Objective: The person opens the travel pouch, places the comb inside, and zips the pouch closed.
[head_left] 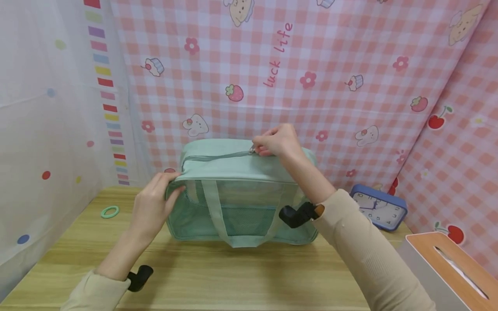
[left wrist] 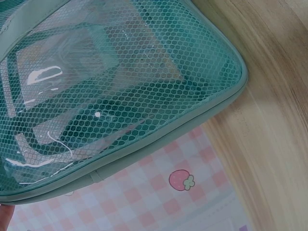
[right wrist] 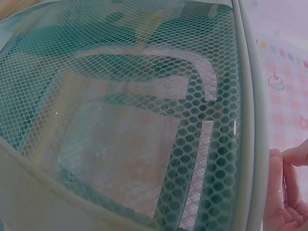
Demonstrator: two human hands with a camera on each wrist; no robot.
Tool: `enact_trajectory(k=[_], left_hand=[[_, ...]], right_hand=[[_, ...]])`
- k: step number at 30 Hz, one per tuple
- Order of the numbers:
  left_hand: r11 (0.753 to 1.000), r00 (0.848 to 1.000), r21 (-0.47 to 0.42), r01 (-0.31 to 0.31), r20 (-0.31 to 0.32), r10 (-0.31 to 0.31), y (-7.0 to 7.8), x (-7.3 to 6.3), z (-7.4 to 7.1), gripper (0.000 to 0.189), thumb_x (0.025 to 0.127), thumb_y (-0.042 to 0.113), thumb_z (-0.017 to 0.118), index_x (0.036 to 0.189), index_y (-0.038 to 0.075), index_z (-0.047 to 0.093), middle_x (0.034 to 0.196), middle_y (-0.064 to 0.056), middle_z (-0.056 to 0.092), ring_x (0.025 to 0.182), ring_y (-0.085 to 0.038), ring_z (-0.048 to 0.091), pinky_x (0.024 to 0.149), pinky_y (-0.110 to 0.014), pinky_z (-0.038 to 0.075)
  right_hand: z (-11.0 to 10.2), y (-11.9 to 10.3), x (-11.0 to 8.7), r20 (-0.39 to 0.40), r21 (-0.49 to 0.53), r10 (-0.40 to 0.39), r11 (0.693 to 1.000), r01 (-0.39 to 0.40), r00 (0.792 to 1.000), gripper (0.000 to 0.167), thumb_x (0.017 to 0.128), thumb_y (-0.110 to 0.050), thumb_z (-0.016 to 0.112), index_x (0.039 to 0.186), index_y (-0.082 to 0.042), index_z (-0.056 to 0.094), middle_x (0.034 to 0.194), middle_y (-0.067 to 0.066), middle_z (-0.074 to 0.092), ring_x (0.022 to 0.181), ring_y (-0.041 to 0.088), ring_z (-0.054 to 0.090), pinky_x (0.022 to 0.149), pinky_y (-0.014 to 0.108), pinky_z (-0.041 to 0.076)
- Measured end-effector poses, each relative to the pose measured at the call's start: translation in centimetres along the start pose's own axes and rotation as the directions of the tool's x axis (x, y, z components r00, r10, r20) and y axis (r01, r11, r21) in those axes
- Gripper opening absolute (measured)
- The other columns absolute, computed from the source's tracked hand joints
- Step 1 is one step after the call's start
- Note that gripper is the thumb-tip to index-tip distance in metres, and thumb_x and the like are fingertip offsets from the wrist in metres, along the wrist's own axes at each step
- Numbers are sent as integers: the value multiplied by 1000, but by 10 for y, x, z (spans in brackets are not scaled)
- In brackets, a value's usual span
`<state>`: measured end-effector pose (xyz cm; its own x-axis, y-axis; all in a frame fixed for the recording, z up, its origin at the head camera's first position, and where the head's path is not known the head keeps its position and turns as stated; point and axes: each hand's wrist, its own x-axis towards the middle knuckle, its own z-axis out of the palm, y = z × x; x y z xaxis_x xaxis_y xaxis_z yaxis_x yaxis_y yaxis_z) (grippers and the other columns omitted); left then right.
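Only the head view shows us the zipper pull (head_left: 252, 149) that the right hand (head_left: 279, 141) pinches; the left hand (head_left: 153, 202) pinches the left corner of the upright bag (head_left: 233, 169), wooden tabletop (head_left: 241, 280) stretching before it.

Your right hand (head_left: 281, 140) covers part of the zipper pull (head_left: 252, 149), while your right forearm (head_left: 311, 179) hides the green bag's (head_left: 243, 216) two-o'clock corner. Your right sleeve (head_left: 362, 242) blocks the clock's (head_left: 383, 211) eight-o'clock corner (its time is too small to read surely). Toward four o'clock, the head view cuts off the tissue box (head_left: 439, 261). In the left wrist view, your left hand (left wrist: 4, 216) is a mere sliver at eight o'clock; the right wrist view crops your right hand at four.
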<state>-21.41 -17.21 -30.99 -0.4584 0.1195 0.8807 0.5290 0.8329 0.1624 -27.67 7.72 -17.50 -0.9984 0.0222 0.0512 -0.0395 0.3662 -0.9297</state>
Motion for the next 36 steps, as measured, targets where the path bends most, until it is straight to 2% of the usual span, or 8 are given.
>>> enact_trajectory(k=[12,25,32,36], left_hand=[[1000,1000,-13,-3,0,3,0,-1,1,37,69,2,76,102,-1,61,93,-15,64,84,-29,64,66,-40,56],[999,1000,-36,-8,-25,7,1,-1,0,36,69,1,76,102,-1,62,92,-15,64,83,-29,65,64,-40,56],[999,999,-29,-13,-32,12,0,-1,0,36,69,1,76,102,-1,62,91,-14,64,82,-28,65,62,-39,55],[999,999,-31,-22,-32,21,0,0,0,37,68,0,76,101,-2,62,91,-15,64,82,-28,65,63,-39,55]], right_hand=[[17,-3,-1,51,1,-26,1000,26,998,12,79,-11,68,78,1,69,72,7,67,63,14,65,67,28,58],[40,-8,-2,67,34,-28,999,25,997,11,79,-11,69,76,0,68,69,7,68,64,16,67,66,27,58],[54,-12,-2,68,20,-44,999,43,997,13,78,-12,70,74,1,68,81,12,70,62,14,67,61,24,58],[62,-14,-2,69,6,-53,999,52,996,15,78,-14,71,72,0,69,77,12,71,61,14,66,59,23,57]])
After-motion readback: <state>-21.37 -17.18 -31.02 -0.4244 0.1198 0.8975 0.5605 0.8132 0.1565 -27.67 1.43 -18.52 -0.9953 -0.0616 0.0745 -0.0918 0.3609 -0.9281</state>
